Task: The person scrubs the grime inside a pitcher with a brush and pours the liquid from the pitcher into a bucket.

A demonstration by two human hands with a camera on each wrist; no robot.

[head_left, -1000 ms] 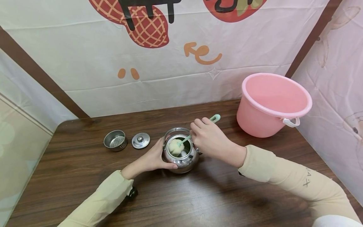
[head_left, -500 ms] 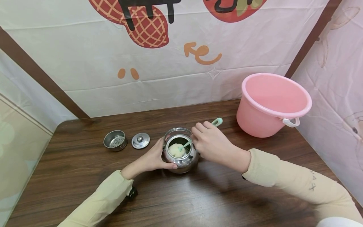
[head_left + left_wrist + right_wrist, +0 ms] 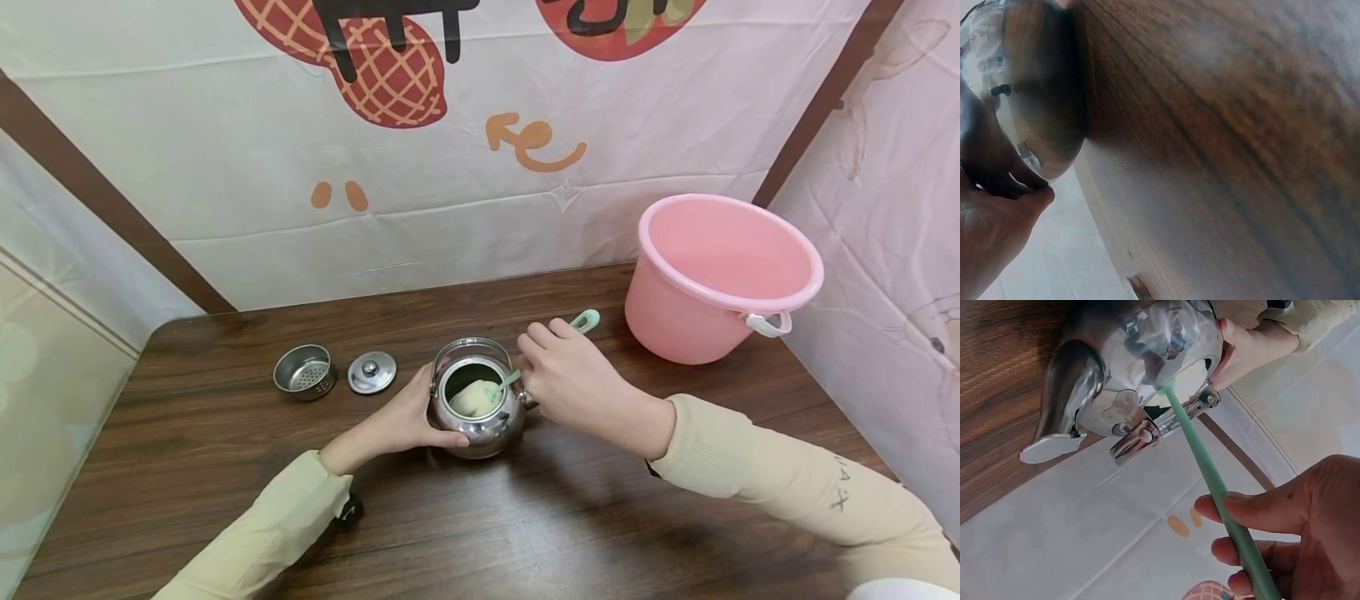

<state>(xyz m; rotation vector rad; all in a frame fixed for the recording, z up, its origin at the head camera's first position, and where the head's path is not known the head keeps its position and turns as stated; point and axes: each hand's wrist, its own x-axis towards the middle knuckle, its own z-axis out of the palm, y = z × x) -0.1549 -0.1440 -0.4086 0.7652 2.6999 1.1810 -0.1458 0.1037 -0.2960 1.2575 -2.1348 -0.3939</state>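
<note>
A shiny metal teapot [image 3: 491, 432], its top uncovered and its wire handle raised, stands on the wooden table. My left hand [image 3: 407, 417] holds its left side, thumb at the front and fingers around behind. In my right hand [image 3: 573, 379] is a green-handled sponge brush [image 3: 586, 320], gripped by the shaft and slanting down to the left. Its pale sponge head [image 3: 477, 400] is inside the opening, against the near right part of the mouth. The right wrist view shows the spout [image 3: 1069, 381] and the thumb and fingers around the brush handle [image 3: 1210, 475].
Left of the teapot lie a round metal lid [image 3: 372, 372] with a knob and a perforated metal strainer cup [image 3: 305, 372]. A pink bucket [image 3: 697, 333] stands at the back right. Behind the table [image 3: 225, 417] hangs a printed white cloth [image 3: 450, 217].
My right hand has shifted right and slightly down with the brush. The sponge head has moved from the left of the teapot's mouth to its lower right. My left hand stays still.
</note>
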